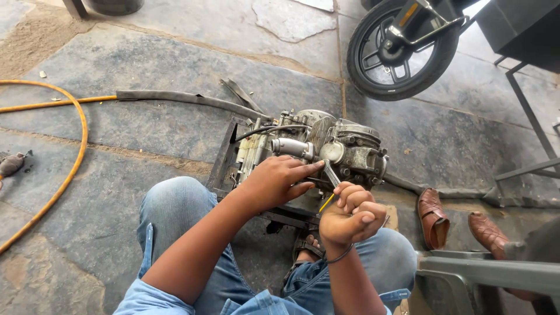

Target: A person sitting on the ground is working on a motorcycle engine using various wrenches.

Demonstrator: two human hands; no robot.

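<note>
motorcycle engine (326,151) on low metal stand (224,154), centre, just beyond knees | heavy, rigid, greasy; brace by casing | left hand (274,182) rests open on it | right hand (350,216) fisted around spanner (331,173) at cover

Counted on the stone floor: one engine (318,149) on one metal stand (224,157); one spanner (331,174); two hands, left hand (279,182) and right hand (350,217); one scooter wheel (402,49). Also one orange hose (76,151); one black rubber strip (186,99); two brown sandals (433,217); one grey plastic chair (490,274).
</note>
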